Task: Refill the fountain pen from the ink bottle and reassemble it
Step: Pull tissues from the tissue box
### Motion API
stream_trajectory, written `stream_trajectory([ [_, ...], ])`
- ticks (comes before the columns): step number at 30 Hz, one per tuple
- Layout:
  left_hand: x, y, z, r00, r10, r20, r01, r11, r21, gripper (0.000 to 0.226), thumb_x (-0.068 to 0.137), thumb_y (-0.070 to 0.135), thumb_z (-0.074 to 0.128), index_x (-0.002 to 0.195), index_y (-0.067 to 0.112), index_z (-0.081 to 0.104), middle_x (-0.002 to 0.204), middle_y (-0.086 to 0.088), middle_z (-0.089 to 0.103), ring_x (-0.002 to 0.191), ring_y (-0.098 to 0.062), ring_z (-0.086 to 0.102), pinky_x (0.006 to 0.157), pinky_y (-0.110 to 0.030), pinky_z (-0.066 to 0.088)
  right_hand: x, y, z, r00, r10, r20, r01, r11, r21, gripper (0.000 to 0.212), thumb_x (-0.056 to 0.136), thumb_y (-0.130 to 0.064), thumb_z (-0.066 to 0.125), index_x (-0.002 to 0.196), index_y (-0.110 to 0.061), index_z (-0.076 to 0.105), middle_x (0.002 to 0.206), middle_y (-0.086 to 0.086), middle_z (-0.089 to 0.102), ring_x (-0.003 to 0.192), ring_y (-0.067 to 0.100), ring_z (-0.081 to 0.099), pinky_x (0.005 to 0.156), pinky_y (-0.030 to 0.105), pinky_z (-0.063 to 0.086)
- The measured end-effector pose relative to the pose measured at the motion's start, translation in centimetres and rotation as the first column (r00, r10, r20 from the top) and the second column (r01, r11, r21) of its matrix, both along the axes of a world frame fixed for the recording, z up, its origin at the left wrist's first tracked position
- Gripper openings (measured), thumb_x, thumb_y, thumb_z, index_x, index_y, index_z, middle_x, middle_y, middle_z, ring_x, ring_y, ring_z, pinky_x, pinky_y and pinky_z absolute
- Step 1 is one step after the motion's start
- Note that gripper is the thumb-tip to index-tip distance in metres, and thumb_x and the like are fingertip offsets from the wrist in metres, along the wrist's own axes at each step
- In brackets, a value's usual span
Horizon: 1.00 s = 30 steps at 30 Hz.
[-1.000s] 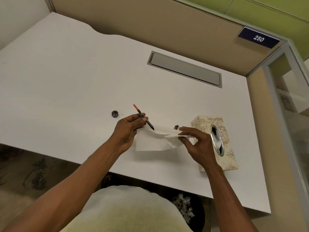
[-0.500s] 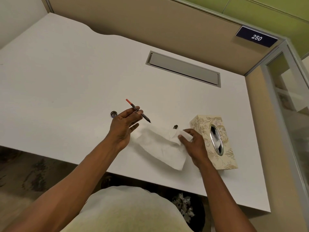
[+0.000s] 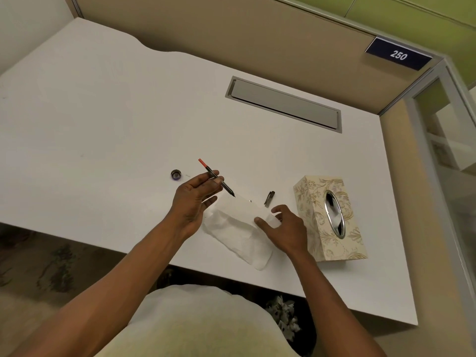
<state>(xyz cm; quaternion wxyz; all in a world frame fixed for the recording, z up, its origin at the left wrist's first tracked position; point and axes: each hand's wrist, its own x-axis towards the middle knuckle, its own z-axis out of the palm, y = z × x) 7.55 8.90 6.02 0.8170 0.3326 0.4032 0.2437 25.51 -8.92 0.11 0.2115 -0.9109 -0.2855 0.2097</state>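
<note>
- My left hand [image 3: 193,199] pinches the pen section [image 3: 216,178] between thumb and forefinger, nib pointing down over the tissue [image 3: 238,228], red end up. A slack pinch lets it roll and drop, spattering ink on the white surface [image 3: 103,124].
- My right hand [image 3: 284,229] lies flat on the tissue, fingers [image 3: 260,222] spread and gripping nothing. If it lifts, the tissue may slide under the nib while I wipe.
- The dark clipped piece [image 3: 269,198] lies just beyond my right hand, near the tissue box [image 3: 332,220]; a careless sweep could knock it away.
- The small round cap [image 3: 176,174] sits left of the pen; I see no ink bottle.
</note>
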Motion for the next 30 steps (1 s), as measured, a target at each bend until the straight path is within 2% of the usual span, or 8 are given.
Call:
stream_trajectory([
  [4,0.3,-0.3,0.2,1.0,-0.009,0.005,0.009,1.0,0.011,0.023,0.089,0.011,0.072,0.111,0.02,0.075,0.106,0.002,0.079,0.097,-0.012,0.074,0.093,-0.032,0.049,-0.9,0.9,-1.1,0.962,0.159,0.221,-0.128,0.98,-0.149,0.069,0.075,-0.063,0.075,0.129,-0.027,0.051,0.116,0.0,0.067,0.112,0.023,0.062,0.093,0.041,0.041],
  [7,0.3,-0.6,0.4,1.0,-0.008,0.002,0.008,1.0,0.02,0.023,0.09,0.01,0.071,0.11,0.019,0.074,0.104,0.001,0.079,0.096,-0.012,0.074,0.093,-0.032,0.05,-1.4,1.1,-1.7,0.924,0.221,0.312,-0.166,0.967,-0.193,0.053,0.082,-0.057,0.072,0.121,-0.022,0.06,0.111,0.001,0.069,0.106,0.025,0.065,0.089,0.039,0.042],
  [12,-0.1,-0.8,0.0,1.0,-0.008,-0.003,0.008,1.0,0.012,0.022,0.089,0.011,0.072,0.109,0.02,0.075,0.103,0.001,0.079,0.095,-0.013,0.074,0.095,-0.033,0.048,-1.9,1.1,-1.6,0.941,0.093,0.326,-0.134,0.985,0.104,0.023,0.082,-0.028,0.078,0.09,-0.011,0.066,0.088,0.004,0.063,0.076,0.027,0.063,0.063,0.028,0.036],
  [15,-0.3,-0.9,-0.2,1.0,-0.004,-0.006,0.004,1.0,0.004,0.022,0.089,0.01,0.072,0.109,0.02,0.075,0.104,0.001,0.079,0.095,-0.013,0.074,0.096,-0.034,0.048,-2.8,0.9,-1.5,0.92,0.08,0.383,-0.187,0.95,0.251,0.02,0.078,-0.006,0.077,0.087,-0.012,0.06,0.09,0.001,0.06,0.068,0.024,0.061,0.054,0.029,0.044],
  [21,-0.3,-0.7,-0.3,1.0,-0.004,0.004,0.004,1.0,-0.001,0.023,0.089,0.011,0.072,0.109,0.02,0.075,0.105,0.001,0.079,0.098,-0.015,0.073,0.097,-0.034,0.049,-4.3,-0.2,-2.1,0.77,0.239,0.592,-0.404,0.901,0.161,0.032,0.064,0.015,0.063,0.084,-0.009,0.06,0.102,0.007,0.066,0.062,0.026,0.054,0.054,0.03,0.042],
  [25,-0.3,-0.7,-0.3,1.0,-0.002,0.004,0.002,1.0,-0.003,0.022,0.089,0.01,0.072,0.109,0.02,0.075,0.104,0.001,0.079,0.098,-0.015,0.072,0.098,-0.035,0.048,-4.4,-0.9,-2.5,0.865,0.196,0.462,-0.315,0.928,0.197,0.038,0.061,0.015,0.06,0.082,-0.016,0.051,0.08,-0.001,0.059,0.049,0.024,0.046,0.043,0.03,0.038],
  [28,-0.3,-0.7,-0.3,1.0,-0.004,0.006,0.004,1.0,-0.001,0.022,0.088,0.011,0.072,0.108,0.02,0.075,0.103,0.001,0.079,0.096,-0.015,0.072,0.097,-0.035,0.048,-4.1,-0.1,-1.6,0.959,-0.015,0.283,-0.072,0.954,0.292,0.027,0.079,0.003,0.064,0.087,-0.018,0.049,0.064,-0.003,0.055,0.051,0.02,0.049,0.048,0.032,0.041],
  [30,-0.3,-0.7,-0.3,1.0,-0.002,0.006,0.002,1.0,0.003,0.022,0.089,0.01,0.072,0.108,0.02,0.075,0.103,0.001,0.079,0.094,-0.014,0.073,0.098,-0.035,0.048,-3.9,0.6,-0.9,0.983,-0.138,0.123,0.094,0.946,0.311,0.018,0.09,-0.014,0.067,0.1,-0.018,0.053,0.07,0.0,0.064,0.06,0.019,0.059,0.056,0.033,0.048],
])
